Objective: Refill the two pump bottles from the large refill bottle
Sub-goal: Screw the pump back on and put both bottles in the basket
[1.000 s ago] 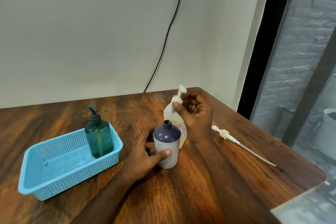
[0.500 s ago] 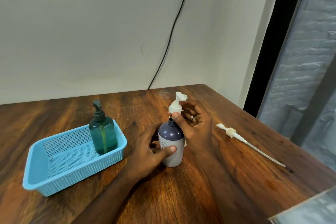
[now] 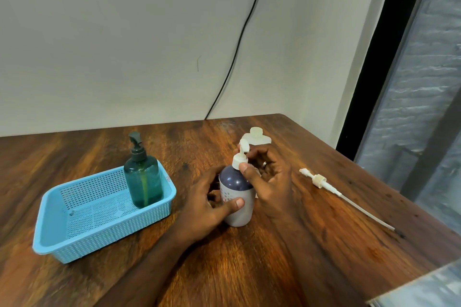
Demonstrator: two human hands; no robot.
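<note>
Head view. Wooden table [image 3: 287, 244] set against a pale wall [image 3: 124, 32], with a black cable [image 3: 239, 40] running down the wall to the table's back edge.

Purple pump bottle [image 3: 237, 197] stands upright near the table's middle: dark purple shoulder, lighter body. Left hand [image 3: 207, 204] is wrapped round its body, thumb laid across the front. A label shows between the fingers, small dots and a bit of red print, too small to read.

White pump head [image 3: 240, 157] sits on the purple bottle's neck, nozzle up and tilted left. Right hand [image 3: 268, 179] pinches the pump collar between thumb and fingers, which are curled round it. A ring sits on one finger.

Large refill bottle [image 3: 256, 137], translucent white, stands just behind the right hand. Only its shoulder and open neck show; the hand hides any label.

Green pump bottle [image 3: 143, 177] stands upright in the right rear corner of the blue perforated basket [image 3: 74, 239], left of the hands, with its dark pump fitted. No writing visible on it.

A loose white pump with long dip tube [image 3: 344, 197] lies flat on the table to the right of the hands, well apart from the bottles.

Far right, a dark window frame [image 3: 379, 57] with a grey brick wall [image 3: 429, 77] beyond it.
</note>
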